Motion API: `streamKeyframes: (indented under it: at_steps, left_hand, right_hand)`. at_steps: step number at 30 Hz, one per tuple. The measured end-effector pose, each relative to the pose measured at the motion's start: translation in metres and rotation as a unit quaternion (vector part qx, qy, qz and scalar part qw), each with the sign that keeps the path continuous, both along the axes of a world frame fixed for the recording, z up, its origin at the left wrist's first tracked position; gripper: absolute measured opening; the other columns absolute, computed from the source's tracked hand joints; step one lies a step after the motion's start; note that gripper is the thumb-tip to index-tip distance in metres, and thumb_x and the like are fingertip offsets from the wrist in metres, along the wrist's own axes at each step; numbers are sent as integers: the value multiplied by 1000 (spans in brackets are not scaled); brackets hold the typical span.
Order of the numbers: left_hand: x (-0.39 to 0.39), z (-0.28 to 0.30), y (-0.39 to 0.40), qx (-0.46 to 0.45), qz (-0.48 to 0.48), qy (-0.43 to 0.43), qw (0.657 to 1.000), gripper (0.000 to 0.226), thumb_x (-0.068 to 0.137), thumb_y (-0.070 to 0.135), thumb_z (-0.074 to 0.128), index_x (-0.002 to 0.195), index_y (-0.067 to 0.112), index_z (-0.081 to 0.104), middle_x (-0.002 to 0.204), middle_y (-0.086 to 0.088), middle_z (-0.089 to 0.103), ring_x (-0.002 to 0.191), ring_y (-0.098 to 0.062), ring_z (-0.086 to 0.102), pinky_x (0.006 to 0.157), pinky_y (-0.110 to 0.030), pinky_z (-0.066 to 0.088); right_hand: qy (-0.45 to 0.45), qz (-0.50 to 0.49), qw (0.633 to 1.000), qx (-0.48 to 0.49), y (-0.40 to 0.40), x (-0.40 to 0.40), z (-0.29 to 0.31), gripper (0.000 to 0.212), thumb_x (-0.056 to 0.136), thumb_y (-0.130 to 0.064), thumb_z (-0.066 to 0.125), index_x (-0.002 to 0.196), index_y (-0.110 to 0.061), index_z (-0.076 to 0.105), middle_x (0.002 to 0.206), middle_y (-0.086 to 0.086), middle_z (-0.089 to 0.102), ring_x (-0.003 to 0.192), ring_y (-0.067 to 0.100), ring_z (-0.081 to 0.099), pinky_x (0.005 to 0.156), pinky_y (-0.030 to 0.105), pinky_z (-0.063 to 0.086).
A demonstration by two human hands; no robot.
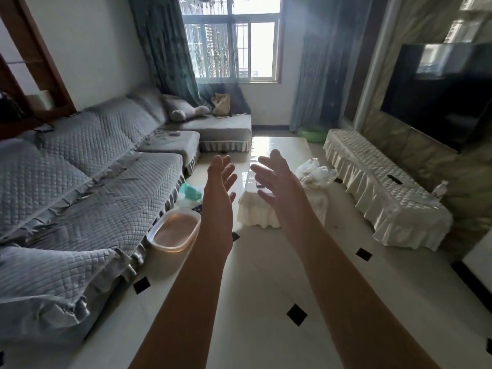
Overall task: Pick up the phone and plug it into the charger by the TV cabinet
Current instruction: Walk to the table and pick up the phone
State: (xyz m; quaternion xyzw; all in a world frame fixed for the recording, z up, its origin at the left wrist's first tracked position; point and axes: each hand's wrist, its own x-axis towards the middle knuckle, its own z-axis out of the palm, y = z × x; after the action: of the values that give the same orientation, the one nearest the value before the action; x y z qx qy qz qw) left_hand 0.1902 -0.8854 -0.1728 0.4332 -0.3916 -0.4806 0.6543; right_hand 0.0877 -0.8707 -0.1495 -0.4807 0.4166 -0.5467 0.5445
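Both my arms reach forward over the floor with palms facing each other. My left hand (222, 177) and my right hand (274, 179) are open, fingers spread, holding nothing. Just behind them stands a low glossy coffee table (255, 214) with a cream skirt. A small dark flat item (259, 185) lies on its top, partly hidden by my right fingers; I cannot tell if it is the phone. The TV cabinet (386, 201), draped in cream cloth, runs along the right wall under the TV (439, 94). Another dark flat object (394, 179) lies on it. No charger is discernible.
A grey quilted sofa (93, 182) fills the left side. A clear plastic tub (174, 231) sits on the floor beside it, with a green bag (189, 193) behind. White plastic bags (315, 171) lie on the table's right. A bottle (440, 189) stands on the cabinet.
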Motion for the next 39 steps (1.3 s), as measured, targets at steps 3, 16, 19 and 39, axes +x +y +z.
streamKeyframes:
  at_steps: [3, 16, 19, 39]
  left_hand:
    - [5, -1, -34, 2, -2, 0, 1000, 52, 100, 50, 26, 137, 23, 50, 145, -3, 52, 132, -18, 49, 112, -42, 31]
    - [-18, -2, -212, 8, 32, -14, 999, 54, 98, 54, 27, 136, 26, 52, 141, 1, 56, 128, -14, 52, 112, -43, 31]
    - [-22, 0, -246, -2, 47, -28, 999, 54, 98, 53, 27, 136, 25, 52, 141, 0, 56, 128, -15, 52, 110, -42, 33]
    - [34, 2, -521, -4, 17, -40, 999, 54, 100, 51, 23, 139, 24, 49, 146, -1, 51, 130, -16, 49, 113, -45, 28]
  right_hand:
    - [-6, 1, 1000, 2, -36, 3, -2, 59, 97, -47, 35, 145, -14, 38, 146, 7, 49, 136, 21, 43, 115, 44, 30]
    - [-19, 47, 999, 13, -224, -17, -17, 52, 99, -44, 34, 140, -15, 44, 144, 5, 51, 135, 20, 44, 114, 42, 30]
    - [-25, 61, 998, 1, -264, -20, -19, 43, 99, -43, 34, 132, -20, 49, 140, 3, 53, 132, 19, 46, 114, 42, 31]
    - [5, 50, 999, -8, -529, 35, -13, 36, 99, -42, 33, 124, -24, 50, 138, 1, 53, 133, 20, 46, 115, 44, 31]
